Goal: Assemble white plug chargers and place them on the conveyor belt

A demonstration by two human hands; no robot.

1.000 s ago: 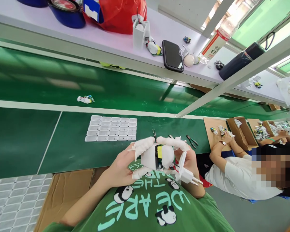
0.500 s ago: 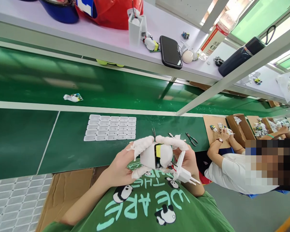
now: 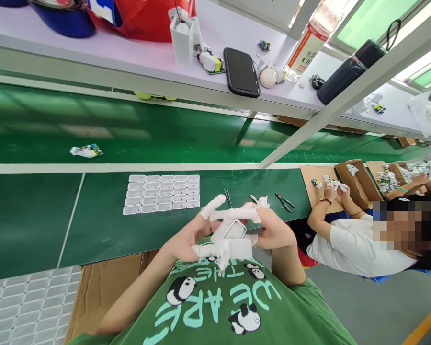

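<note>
In front of my shirt both hands hold a white plug-in power adapter, its parts tilted. Its box-shaped housing (image 3: 221,233) shows a rectangular rim toward me. Below hangs a white end piece (image 3: 241,249), close to the housing; whether the two touch, I cannot tell. My left hand (image 3: 187,242) grips from the left, thumb low by the end piece and one wrapped finger lifted. My right hand (image 3: 278,230) closes on it from the right, a finger lying across the top. White wraps cover several fingertips. The inside parts are hidden.
Beyond my hands lie tweezers (image 3: 228,197), pliers (image 3: 284,202) and rows of white trays (image 3: 161,192). A circuit board piece (image 3: 86,151) lies farther left. A phone (image 3: 242,72) rests on the shelf above a slanting post (image 3: 309,120). A co-worker (image 3: 348,239) sits at right.
The adapter has been turned: the yellow part, wires and metal prongs no longer show, and the housing's rim faces me. One left finger has lifted off. The view has shifted slightly.
</note>
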